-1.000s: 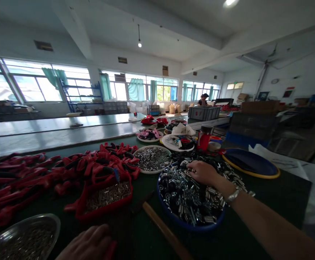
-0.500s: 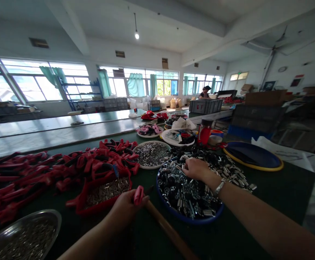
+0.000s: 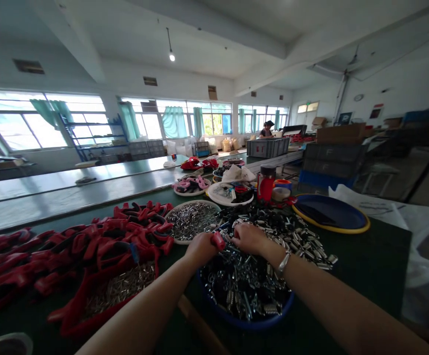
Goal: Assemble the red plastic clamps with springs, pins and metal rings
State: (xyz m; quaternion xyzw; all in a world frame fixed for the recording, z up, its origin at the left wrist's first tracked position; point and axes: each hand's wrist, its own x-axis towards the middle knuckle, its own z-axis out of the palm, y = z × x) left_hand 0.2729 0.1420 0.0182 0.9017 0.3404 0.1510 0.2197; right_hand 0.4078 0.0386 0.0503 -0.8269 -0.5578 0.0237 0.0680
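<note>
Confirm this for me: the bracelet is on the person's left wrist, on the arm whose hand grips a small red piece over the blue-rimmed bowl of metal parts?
Not quite: the head view shows the bracelet on the right wrist, behind the right hand. The rest stands: the left hand grips the small red piece over the blue-rimmed bowl of metal parts.

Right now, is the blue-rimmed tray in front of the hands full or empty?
Full: the blue-rimmed tray is heaped with steel coil springs and black parts, and its bottom is hidden.
</note>
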